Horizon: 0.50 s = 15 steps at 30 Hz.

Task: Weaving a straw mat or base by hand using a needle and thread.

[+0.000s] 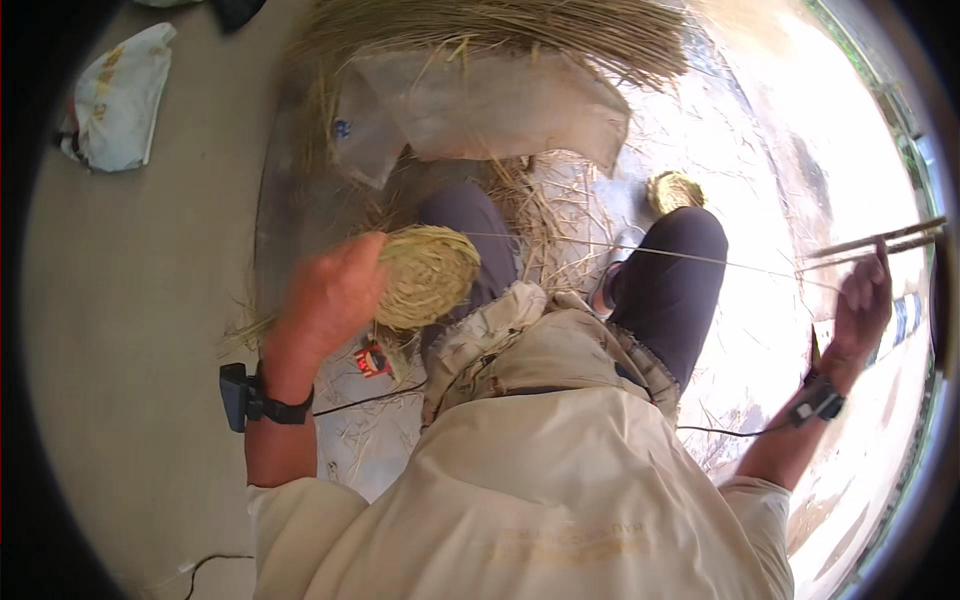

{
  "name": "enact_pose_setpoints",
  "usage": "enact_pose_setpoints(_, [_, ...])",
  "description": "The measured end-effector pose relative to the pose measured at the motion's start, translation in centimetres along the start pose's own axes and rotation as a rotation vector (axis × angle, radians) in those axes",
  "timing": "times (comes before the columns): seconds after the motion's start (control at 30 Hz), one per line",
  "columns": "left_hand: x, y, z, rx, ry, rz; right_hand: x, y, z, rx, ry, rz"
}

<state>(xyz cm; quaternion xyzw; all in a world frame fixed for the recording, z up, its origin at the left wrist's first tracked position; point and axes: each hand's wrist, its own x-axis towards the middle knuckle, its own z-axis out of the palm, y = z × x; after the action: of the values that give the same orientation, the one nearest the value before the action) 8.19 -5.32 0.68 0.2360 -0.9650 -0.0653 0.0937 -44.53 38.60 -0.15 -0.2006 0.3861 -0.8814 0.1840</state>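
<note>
My left hand (338, 295), blurred by motion, grips the rim of a round coiled straw mat (428, 278) above my left knee. Its flat face shows rings of plaited greenish-yellow straw. From the mat's upper edge a thin pale cord (640, 248) runs taut across both my knees. At the far right my right hand (864, 302) is raised with the cord's other end at its fingers. Whether a needle is there too is too small to tell. Two thin dark sticks (875, 240) cross beside the fingertips.
A straw bundle (500, 30) lies ahead over a clear plastic sheet (490, 105). A smaller coiled straw piece (676, 192) sits beyond my right knee. Loose straw (545, 215) litters the ground. A red packet (373, 361) lies below the mat; a white bag (122, 100) is far left.
</note>
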Motion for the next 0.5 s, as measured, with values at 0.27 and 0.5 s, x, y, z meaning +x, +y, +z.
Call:
enact_pose_setpoints(0.27, [-2.9, -3.6, -1.8, 0.117, 0.021, -0.074, 2.7, -9.6, -28.8, 0.106, 0.237, 0.028])
enact_pose_setpoints(0.5, [-6.7, -9.9, 0.7, 0.195, -0.094, -0.28, 2.5, -21.2, -37.7, -0.052, 0.371, 0.097])
